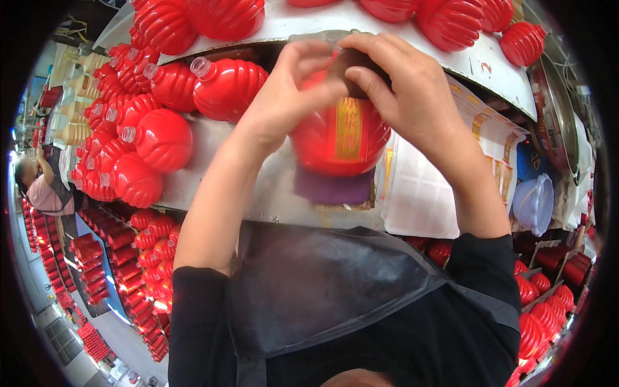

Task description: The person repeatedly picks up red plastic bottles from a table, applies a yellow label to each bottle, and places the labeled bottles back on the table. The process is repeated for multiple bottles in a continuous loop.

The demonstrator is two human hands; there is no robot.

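A round red plastic bottle [307, 145] with a gold label strip [349, 132] down its front sits before me on a folded purple cloth [332, 187]. My right hand [412, 80] pinches a dark brown, flat curved piece [362, 62] between thumb and fingers, at the top of the label; its exact kind I cannot make out. My left hand [277, 97], slightly smeared by motion, curves at the bottle's upper left with thumb and fingers apart. Whether it touches the bottle is unclear. The bottle's far end is hidden behind both hands.
Red ribbed bottles [164, 138] lie heaped on the left, and more red bottles [450, 24] stand on the white shelf [296, 22] beyond. White label sheets [425, 193] lie to the right, near a pale blue bucket [534, 205]. Another person [48, 187] is at far left.
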